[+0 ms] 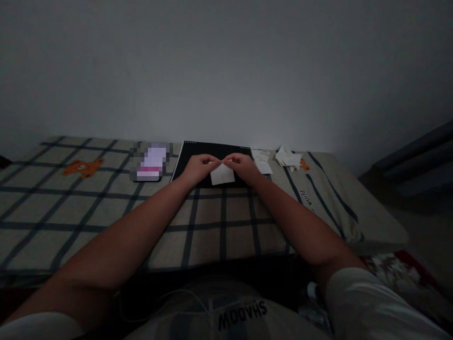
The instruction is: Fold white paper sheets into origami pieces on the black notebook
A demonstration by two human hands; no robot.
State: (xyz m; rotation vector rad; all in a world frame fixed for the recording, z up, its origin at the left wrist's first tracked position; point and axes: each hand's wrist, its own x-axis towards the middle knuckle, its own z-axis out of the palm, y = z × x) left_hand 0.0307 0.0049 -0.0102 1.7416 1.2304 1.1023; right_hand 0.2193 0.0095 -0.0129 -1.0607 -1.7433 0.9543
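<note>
A small piece of white paper (pixel 222 175) with a crease down it is held above a black spiral notebook (pixel 201 147). From the left, my left hand (pixel 200 168) pinches its top edge between thumb and fingertips. My right hand (pixel 243 166) grips the same edge from the other side, and the fingertips of both hands meet at the paper's top middle. Just right of the notebook lies another white sheet (pixel 264 163), and beyond it a folded white paper piece (pixel 287 157) with points sticking up.
A checked cloth (pixel 106 205) covers the table, which stands against a grey wall (pixel 226 71). A phone with a lit, blurred screen (pixel 153 159) lies left of the notebook. Below the table's right end is a heap of pale scraps (pixel 392 269).
</note>
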